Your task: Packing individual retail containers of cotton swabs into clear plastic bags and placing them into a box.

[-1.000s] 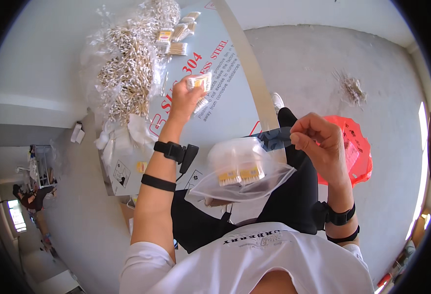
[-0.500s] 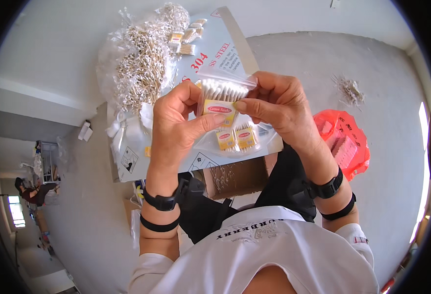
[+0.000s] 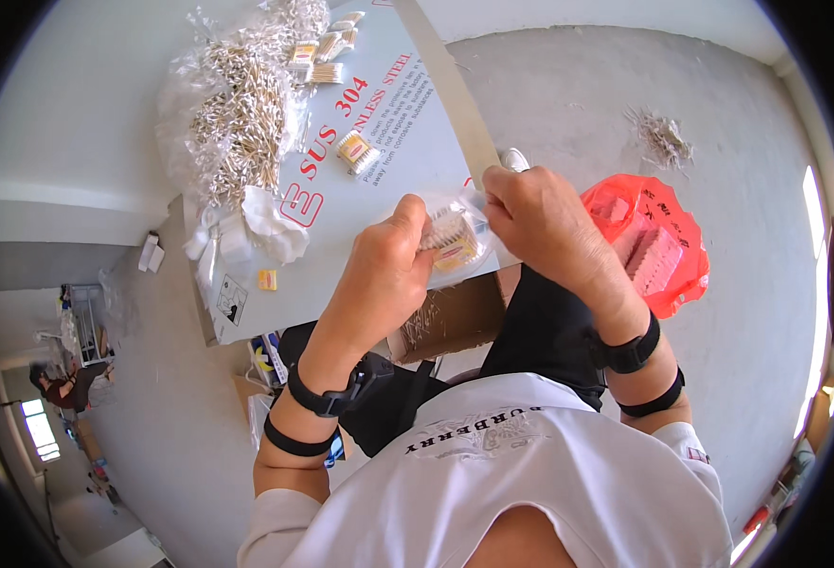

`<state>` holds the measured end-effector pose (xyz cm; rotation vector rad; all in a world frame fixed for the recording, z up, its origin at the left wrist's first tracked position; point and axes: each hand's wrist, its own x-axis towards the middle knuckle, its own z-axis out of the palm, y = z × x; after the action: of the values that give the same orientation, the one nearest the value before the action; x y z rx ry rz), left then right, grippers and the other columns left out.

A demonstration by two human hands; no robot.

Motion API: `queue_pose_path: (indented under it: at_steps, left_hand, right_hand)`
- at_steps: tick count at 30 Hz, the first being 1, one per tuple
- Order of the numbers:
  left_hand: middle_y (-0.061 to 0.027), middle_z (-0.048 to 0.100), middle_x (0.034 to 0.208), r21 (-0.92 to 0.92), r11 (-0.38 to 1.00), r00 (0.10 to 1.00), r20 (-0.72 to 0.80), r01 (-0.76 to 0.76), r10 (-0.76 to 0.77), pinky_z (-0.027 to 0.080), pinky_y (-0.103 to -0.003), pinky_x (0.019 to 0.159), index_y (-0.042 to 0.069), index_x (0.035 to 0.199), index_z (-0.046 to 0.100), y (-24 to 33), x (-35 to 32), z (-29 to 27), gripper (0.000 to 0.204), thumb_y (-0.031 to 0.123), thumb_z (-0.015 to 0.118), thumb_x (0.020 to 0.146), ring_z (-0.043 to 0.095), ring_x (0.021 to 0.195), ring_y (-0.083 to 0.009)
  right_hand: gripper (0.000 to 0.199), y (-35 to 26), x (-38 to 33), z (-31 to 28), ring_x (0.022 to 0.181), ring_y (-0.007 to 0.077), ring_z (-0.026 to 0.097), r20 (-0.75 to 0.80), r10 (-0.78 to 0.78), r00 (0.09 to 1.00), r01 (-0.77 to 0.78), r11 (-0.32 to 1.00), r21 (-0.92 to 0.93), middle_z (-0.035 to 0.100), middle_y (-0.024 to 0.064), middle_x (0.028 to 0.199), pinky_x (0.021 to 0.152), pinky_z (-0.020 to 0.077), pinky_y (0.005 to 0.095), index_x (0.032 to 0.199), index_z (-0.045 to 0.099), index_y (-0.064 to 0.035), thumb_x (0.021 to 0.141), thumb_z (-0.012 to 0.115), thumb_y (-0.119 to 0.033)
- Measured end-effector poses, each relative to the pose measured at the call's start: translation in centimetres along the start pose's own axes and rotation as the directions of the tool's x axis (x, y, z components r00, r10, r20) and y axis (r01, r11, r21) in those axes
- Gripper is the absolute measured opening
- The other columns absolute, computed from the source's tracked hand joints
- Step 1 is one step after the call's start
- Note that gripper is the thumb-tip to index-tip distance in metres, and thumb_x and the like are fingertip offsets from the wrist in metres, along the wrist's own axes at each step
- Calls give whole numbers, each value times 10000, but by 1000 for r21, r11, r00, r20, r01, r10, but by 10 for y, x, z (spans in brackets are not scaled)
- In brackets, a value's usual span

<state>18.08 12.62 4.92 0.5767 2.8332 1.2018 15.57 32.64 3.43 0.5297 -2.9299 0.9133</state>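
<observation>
While both hands [image 3: 464, 251] pinch a clear packet [image 3: 451, 237]; floor [image 3: 568, 104] lies beyond.

Both hands [image 3: 464, 246] on swab packet [image 3: 452, 242]

This looks like a small packing workshop rather than a home. A bare grey concrete floor [image 3: 568, 104] runs all round, with a tuft of scrap [image 3: 664, 137] lying loose on it. The table [image 3: 379, 204] is a flat printed carton, loaded with a big heap of cotton swabs [image 3: 237, 118] in clear plastic and small filled packets [image 3: 355, 151]. A red plastic bag [image 3: 649, 241] of finished packs sits on the floor, and an open cardboard box [image 3: 445, 317] stands under the table.
</observation>
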Motion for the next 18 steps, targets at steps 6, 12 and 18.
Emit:
queue_pose_path:
  at_steps: [6, 12, 18]
  left_hand:
    - [-169, 600, 799, -24, 997, 984, 164, 73, -68, 512, -349, 630, -21, 922, 464, -34, 18, 18, 214, -34, 643, 807, 660, 689, -304]
    - [-135, 580, 822, 449, 866, 975, 135, -220, 177, 515, -360, 613, -11, 922, 519, -37, 25, 29, 208, 54, 680, 808, 613, 659, -318]
    - [-64, 635, 732, -432, 902, 997, -78, -15, -20, 474, -274, 526, 0, 851, 625, -26, 49, -41, 107, 95, 617, 901, 606, 598, -124]
  right_hand:
    - [101, -11, 3, 13, 492, 218, 479, -102, -37, 994, 75, 914, 399, 484, 143, 564, 512, 408, 338, 781, 528, 40, 810, 612, -8]
    - [80, -8, 7, 16, 568, 46, 490, 62, 94, 994, -112, 766, 633, 506, 14, 608, 495, 402, 242, 797, 544, 38, 832, 605, 1]
    - [95, 10, 2, 6, 594, 6, 490, 177, 205, 963, -270, 672, 690, 533, -21, 682, 493, 390, 194, 804, 543, 19, 846, 626, 0]
